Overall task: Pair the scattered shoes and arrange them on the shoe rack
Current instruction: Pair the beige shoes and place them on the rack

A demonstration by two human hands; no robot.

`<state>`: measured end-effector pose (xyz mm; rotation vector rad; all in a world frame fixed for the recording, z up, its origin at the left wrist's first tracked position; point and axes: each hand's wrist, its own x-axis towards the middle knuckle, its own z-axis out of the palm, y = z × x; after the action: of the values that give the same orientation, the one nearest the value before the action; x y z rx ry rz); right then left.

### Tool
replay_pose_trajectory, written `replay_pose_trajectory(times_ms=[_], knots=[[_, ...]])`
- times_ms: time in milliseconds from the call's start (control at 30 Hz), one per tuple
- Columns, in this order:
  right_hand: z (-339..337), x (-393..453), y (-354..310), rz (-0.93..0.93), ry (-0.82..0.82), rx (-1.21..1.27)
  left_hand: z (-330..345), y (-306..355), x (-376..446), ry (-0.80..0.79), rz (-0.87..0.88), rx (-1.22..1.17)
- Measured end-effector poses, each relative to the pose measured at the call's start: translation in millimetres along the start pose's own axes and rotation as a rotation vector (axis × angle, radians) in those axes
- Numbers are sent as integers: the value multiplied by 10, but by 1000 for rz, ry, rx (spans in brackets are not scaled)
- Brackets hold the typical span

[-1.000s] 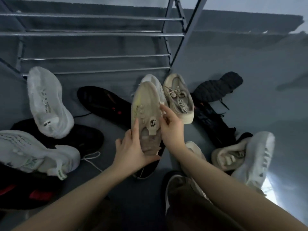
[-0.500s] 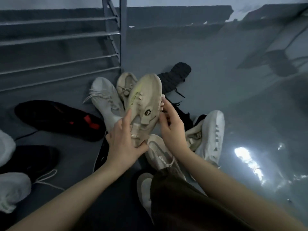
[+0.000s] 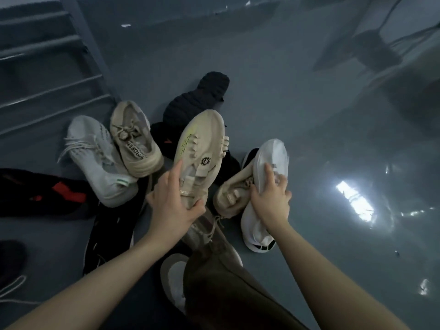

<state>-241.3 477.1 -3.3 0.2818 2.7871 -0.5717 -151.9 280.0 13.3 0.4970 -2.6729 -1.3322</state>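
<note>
The right hand [image 3: 270,200] has left the raised beige shoe [image 3: 200,156] and dropped to the lower right of centre, where its fingers now curl over a matching beige shoe [image 3: 232,196] and the white sneaker [image 3: 269,186] lying against it; which of the two it actually grips cannot be told. The left hand [image 3: 173,203] is clamped on the heel of the raised shoe, thumb beneath and index finger laid along its side, holding it sole-down at the centre of the frame. The shoe rack [image 3: 57,67] has slid toward the upper left corner, its bars blurred. Left of centre, a pale grey sneaker [image 3: 95,160] and a tan lace-up shoe [image 3: 133,141] rest side by side on the grey floor [image 3: 309,139], with black shoes [image 3: 197,101] behind them at upper centre. The step in hand appears to be gathering the beige pair: it would go best if the right hand closed on the beige shoe alone, drawing it clear of the white one, then brought it level with its mate, toes the same way, before turning toward the rack
</note>
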Motion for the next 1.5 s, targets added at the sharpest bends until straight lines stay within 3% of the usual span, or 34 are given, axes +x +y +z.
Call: replay_pose_trajectory(times_ms=[233,433,500,733,933,1000,1067,1133,1267,1400,1500], knots=[[-226,103,-268,-250,232,45,-18,51,12,64,32,23],[39,186,-941,-286,-24,234,-341,-66,16,194,7,73],[68,224,-890,-278,-35,285,-384,-133,29,201,-32,95],[286,-207,-302,-128,-95,84,-255,-287,14,78,-77,194],[442,-473,-453,-392,-147,101,-258,-339,-8,76,-61,166],[382,-462,-388,-440,-64,127,-294,-307,25,114,-72,97],[315,-388,-292,-367,64,162,-324,-278,35,152,-78,18],[317,-299,-215,-156,137,165,-318,-231,36,176,-62,-40],[365,-170,-131,182,84,141,-119,-39,85,138,40,-46],[399,-59,-30,228,44,211,161,83,193,-17,-1,68],[420,-74,31,122,102,287,223,58,256,-86,5,124]])
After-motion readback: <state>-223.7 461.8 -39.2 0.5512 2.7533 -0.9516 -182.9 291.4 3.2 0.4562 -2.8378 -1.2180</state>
